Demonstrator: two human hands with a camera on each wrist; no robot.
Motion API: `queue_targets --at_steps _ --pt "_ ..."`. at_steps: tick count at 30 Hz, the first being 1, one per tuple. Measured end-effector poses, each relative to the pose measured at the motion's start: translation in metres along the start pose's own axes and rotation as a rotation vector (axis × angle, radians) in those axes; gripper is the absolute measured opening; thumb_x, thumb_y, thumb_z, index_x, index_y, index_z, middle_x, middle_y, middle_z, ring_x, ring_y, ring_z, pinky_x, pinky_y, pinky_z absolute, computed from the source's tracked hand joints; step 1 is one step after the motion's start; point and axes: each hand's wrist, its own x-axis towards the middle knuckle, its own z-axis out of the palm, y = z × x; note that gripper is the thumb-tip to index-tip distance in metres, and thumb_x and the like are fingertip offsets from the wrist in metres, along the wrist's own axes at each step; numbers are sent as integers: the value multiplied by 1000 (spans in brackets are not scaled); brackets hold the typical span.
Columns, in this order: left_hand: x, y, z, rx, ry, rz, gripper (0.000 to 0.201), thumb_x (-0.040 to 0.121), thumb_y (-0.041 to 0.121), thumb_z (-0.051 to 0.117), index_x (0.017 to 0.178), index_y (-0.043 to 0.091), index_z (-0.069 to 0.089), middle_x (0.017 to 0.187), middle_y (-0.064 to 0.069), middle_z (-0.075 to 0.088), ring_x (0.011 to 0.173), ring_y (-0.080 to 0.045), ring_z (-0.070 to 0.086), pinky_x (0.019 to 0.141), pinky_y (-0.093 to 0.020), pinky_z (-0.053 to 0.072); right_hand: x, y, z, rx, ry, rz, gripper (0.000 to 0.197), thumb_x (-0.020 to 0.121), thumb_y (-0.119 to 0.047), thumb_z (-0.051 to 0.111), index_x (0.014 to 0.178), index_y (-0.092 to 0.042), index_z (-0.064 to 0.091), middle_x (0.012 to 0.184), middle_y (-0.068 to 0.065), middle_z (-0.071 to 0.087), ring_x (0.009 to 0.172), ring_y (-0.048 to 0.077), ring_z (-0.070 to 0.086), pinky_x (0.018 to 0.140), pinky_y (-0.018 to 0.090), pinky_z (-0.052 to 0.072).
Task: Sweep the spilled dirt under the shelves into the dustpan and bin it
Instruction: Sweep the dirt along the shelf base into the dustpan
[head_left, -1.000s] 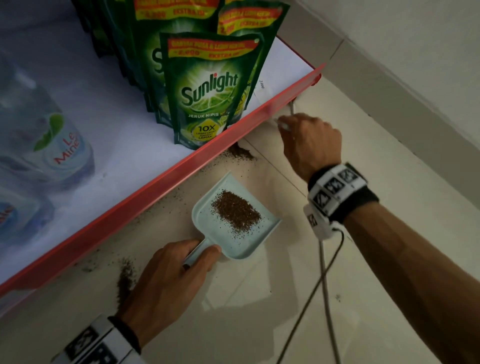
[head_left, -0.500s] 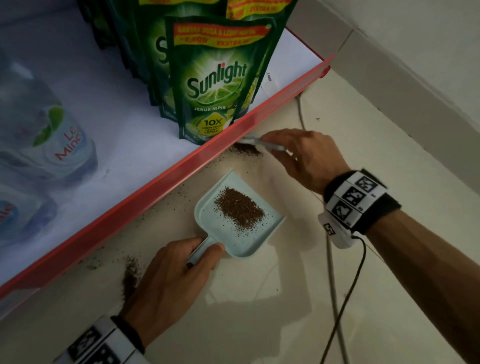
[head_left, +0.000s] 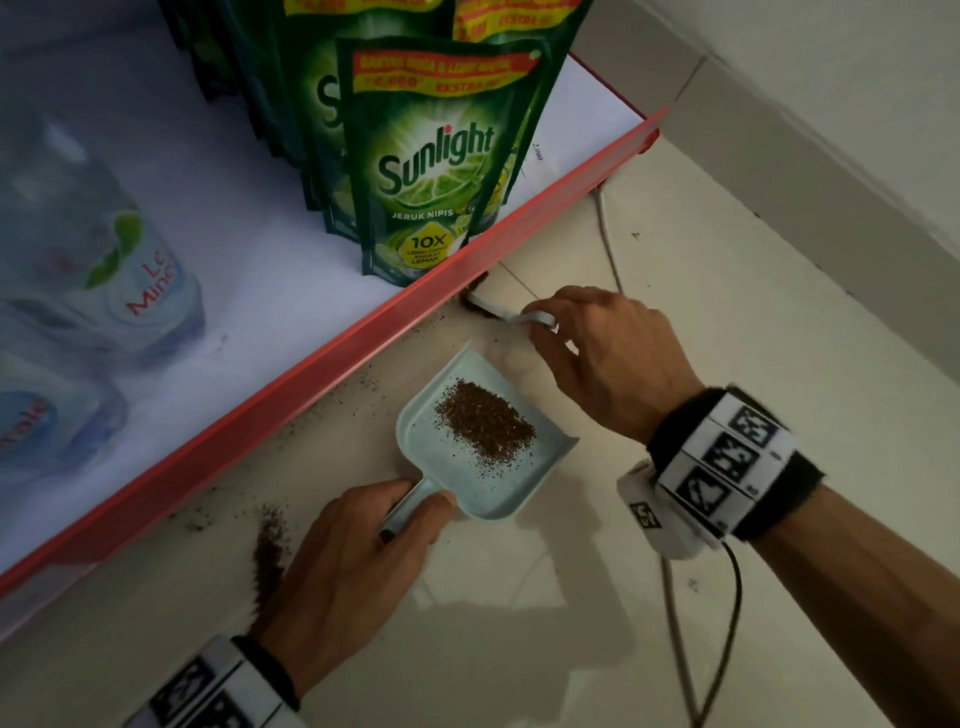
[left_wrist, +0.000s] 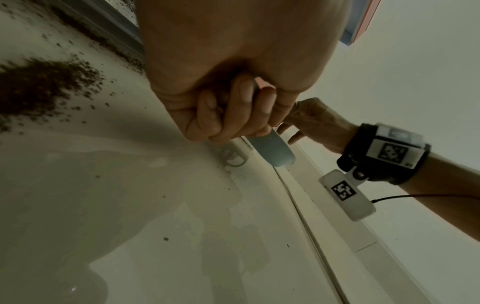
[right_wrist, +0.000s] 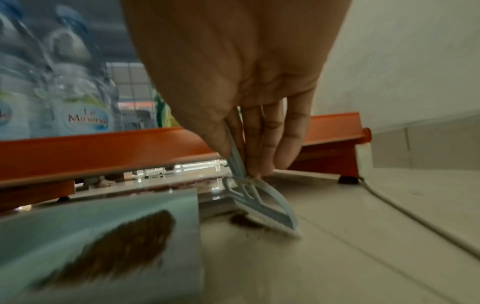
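Pale blue plastic dustpan sits flat on the cream tiled floor, just in front of the red-edged white shelf, w/ a brown heap of swept dirt lying in its tray. My left hand has its grip closed round the dustpan's handle, fingers curled under it & thumb on top; the left wrist view shows the curled fingers wrapped on the handle, its rounded end sticking out past them.

My right hand pinches the thin handle of a small pale blue plastic brush btwn thumb & fingertips, so that grip is closed on the brush. Brush head is down on the floor right at the shelf's red lip, beyond the dustpan's open mouth. In the right wrist view the white bristles touch the tile, w/ a small dark clump of dirt just beside them, near the dustpan's front edge.

More dirt on the floor: a dark streak left of my left hand, plus loose specks along the shelf base.

On the shelf stand green Sunlight dish-soap pouches & clear Le Minerale water bottles. A grey cable runs along the floor by the white wall, near the shelf's end.
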Motion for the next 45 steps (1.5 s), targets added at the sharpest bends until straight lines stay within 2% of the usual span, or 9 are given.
queue_targets --at_steps 8,13,18,24,28,32,36,41,45 --pt "-3 -3 0 -2 1 -25 56 74 65 47 72 10 50 46 7 36 42 -7 32 44 -23 29 27 41 -4 -163 48 330 38 104 -33 35 101 -10 65 91 10 65 78 36 60 62 36 44" --pt "-5 -4 2 -7 14 -31 54 75 63 49 70 9 49 46 5 33 42 -8 31 44 -24 28 -2 -4 7 -60 -25 164 43 104 -39 30 89 -16 63 77 -2 59 57 17 52 46 20 31" --pt "-8 -7 -1 1 21 -38 39 88 47 58 70 14 52 44 6 35 41 -6 32 43 -21 28 -4 -15 -9 30 153 211 41 102 -39 38 83 -16 66 65 -1 62 48 19 52 46 17 26" --pt "-10 -6 -4 15 41 -34 42 82 51 55 70 12 50 47 5 32 43 -6 31 44 -23 26 66 41 2 -177 89 443 33 100 -33 43 106 -13 68 105 20 65 92 43 62 69 39 34" --pt "-13 -5 -6 8 31 -33 43 85 51 57 68 12 51 47 6 32 43 -7 30 44 -22 25 79 39 26 -48 -25 296 27 99 -25 45 112 -22 68 116 10 68 98 38 64 75 38 47" --pt "-19 -3 -11 1 15 -34 51 75 63 48 67 12 50 47 6 33 44 -10 31 48 -26 26 53 6 28 123 -56 -46 33 104 -26 42 129 -28 63 137 -9 60 100 24 69 82 38 58" --pt "-29 -8 -14 -9 25 -31 52 76 62 48 67 11 49 48 6 32 45 -10 31 49 -27 26 14 -10 17 151 -42 -279 35 104 -33 42 134 -27 59 139 -6 58 111 23 67 81 39 59" --pt "-39 -16 -13 -11 15 -42 50 79 58 50 66 9 49 48 5 32 45 -10 30 49 -27 24 13 25 2 105 203 -13 35 104 -37 39 126 -28 65 126 -5 67 96 23 70 77 33 57" --pt "-41 -16 -14 -9 29 -55 49 81 54 52 67 8 48 50 5 31 46 -11 30 50 -28 25 31 41 6 -8 84 263 32 101 -30 42 125 -28 64 122 0 66 100 34 64 75 42 53"
